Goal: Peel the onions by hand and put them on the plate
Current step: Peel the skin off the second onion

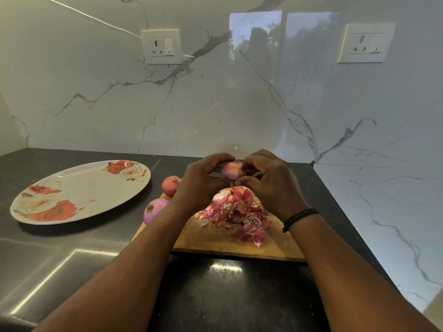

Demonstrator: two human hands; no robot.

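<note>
Both hands hold one pale purple onion (231,169) above the far end of the wooden cutting board (215,240). My left hand (203,178) curls round its left side. My right hand (268,180) grips its right side, fingertips pinching at the skin. A heap of red onion skins (236,212) lies on the board under the hands. An unpeeled reddish onion (170,185) and a peeled purple onion (154,209) sit at the board's left edge. The white plate with red roses (96,185) lies to the left, with only a small skin scrap on it.
The dark counter (215,295) ends at a marble wall behind and on the right. Two wall sockets (161,46) sit high on the back wall. A black band circles my right wrist.
</note>
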